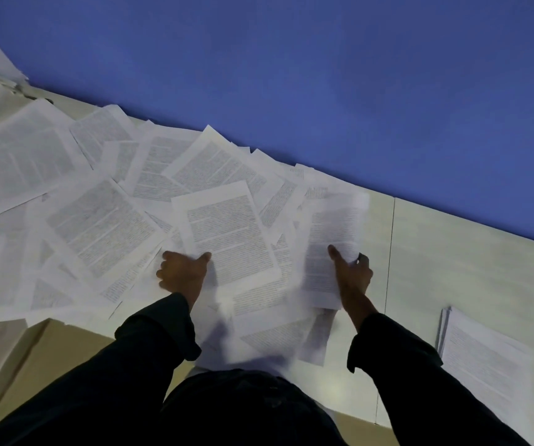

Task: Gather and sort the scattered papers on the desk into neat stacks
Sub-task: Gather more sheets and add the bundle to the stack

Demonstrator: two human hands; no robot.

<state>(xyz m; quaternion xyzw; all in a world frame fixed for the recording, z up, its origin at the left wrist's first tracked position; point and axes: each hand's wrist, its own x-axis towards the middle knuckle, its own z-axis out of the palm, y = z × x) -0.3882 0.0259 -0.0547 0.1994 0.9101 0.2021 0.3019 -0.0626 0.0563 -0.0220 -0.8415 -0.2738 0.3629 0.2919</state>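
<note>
Right hand [354,272] grips raised sheets [330,249], frame centre-right; left hand [183,273] pinches sheet [230,236]. Advice: lift sheet clear, square edges, add to stack [481,358] lower right.

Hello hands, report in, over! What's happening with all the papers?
Right hand grips sheets. Left hand pinches page. Neat stack far right. Nothing blocking.

The sheet [331,249] in the right hand's [354,273] grip is smeared with motion blur — its upper edge fades into the counter [468,268], and the print cannot be read. The left hand's [181,273] fingers are blurred too, tucked under the scattered papers [104,220], whose lower layers lie hidden. The stack [484,358] at the right is cut by the frame's edge — its sheets cannot be counted.
</note>
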